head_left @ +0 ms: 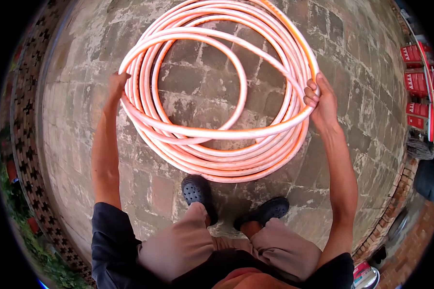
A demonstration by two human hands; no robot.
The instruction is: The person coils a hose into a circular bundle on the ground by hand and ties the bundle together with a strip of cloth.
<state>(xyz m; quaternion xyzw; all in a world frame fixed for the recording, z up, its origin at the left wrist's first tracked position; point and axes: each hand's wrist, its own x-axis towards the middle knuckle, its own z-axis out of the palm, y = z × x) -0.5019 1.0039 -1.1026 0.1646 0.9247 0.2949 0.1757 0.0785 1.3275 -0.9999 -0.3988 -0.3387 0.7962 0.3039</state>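
Coiled hose (226,133) in both hands (119,84) (324,102)

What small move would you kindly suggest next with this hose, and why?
Probably ease the inner loop of the hose outward with the left hand, since it cuts across the open middle, while most other turns lie bunched around the edge.

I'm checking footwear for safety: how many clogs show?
2: the left clog, at the near edge of the coiled hose; the right clog, farther right, beyond the trousers.
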